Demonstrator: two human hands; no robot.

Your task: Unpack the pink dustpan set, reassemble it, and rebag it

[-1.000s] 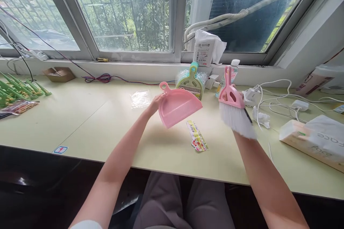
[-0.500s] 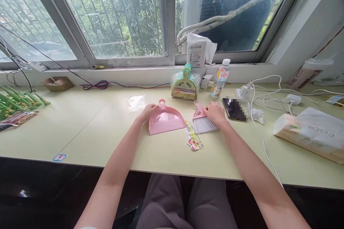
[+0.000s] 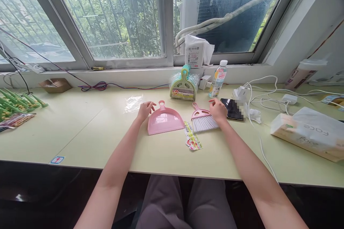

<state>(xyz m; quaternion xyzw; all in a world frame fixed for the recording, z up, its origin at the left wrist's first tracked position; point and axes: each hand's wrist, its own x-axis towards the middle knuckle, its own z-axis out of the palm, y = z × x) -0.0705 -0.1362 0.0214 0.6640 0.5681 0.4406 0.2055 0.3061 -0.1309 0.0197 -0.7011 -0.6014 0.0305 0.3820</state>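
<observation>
Pink dustpan [image 3: 166, 121] and pink hand brush [image 3: 204, 124], one each, raised a second ago, now flat on desk [image 3: 88, 139]; left hand [image 3: 146, 111] and right hand [image 3: 218, 110] beside them, grips loosely part-spread, apparently empty, setting-down seemingly complete.

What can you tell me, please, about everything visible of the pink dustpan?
The pink dustpan looks like smooth, glossy plastic. It has a wide, shallow pan, a rounded back and a short handle ending in a ring. It rests on the table, open side up, handle on the far side, with its straight edge nearest the camera. The left hand is beside it; whether a finger touches it is hard to tell. Its right front corner is near the printed card.
</observation>
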